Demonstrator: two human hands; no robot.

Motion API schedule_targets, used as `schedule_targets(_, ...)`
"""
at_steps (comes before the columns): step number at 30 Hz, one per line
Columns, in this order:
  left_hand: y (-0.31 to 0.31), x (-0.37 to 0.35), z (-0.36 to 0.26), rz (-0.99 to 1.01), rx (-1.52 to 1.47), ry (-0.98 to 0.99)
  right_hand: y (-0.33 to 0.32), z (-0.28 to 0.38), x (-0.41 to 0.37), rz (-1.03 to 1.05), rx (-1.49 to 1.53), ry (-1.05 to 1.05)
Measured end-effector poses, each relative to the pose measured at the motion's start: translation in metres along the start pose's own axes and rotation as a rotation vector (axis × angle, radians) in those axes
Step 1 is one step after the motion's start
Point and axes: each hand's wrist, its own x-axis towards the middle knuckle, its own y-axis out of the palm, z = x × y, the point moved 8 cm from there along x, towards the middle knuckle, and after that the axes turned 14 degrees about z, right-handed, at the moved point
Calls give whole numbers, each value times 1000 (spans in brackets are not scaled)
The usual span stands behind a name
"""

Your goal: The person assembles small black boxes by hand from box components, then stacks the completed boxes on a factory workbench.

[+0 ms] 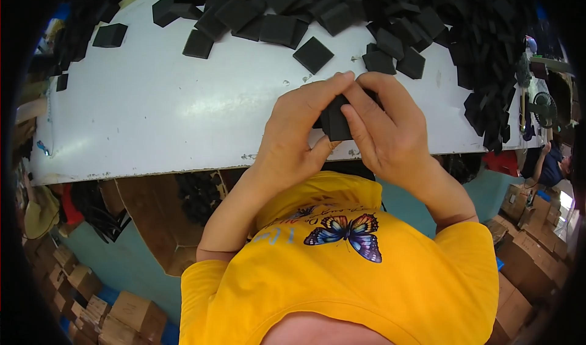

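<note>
Between my two hands, near the front edge of the white table point(183, 110), is a small stack of black foam-like blocks point(337, 122). My left hand point(296, 122) is curled round its left side, thumb below and fingers over the far end. On the other side my right hand point(390, 116) grips it, thumb lying across the top face. The fingers of both hands meet at the far end and hide part of the stack. A single black block point(314, 55) lies flat just beyond my hands, and a few more point(379, 61) sit close past my right fingers.
A large heap of similar black blocks point(281, 28) covers the table's far side and runs down the right. An open cardboard box point(146, 214) stands under the front edge. Cartons point(137, 314) are piled at lower left and right. Another person point(549, 165) is at far right.
</note>
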Motion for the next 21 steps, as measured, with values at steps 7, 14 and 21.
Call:
schedule_targets(7, 9, -8, 11, -42, 53, 118, 24, -18, -19, -46, 234, 168)
schedule_targets(14, 15, -12, 24, -12, -73, 52, 36, -23, -27, -122, 427, 142)
schedule_targets(21, -69, -12, -28, -176, 284, 209, -18, -54, -13, -241, 478, 187)
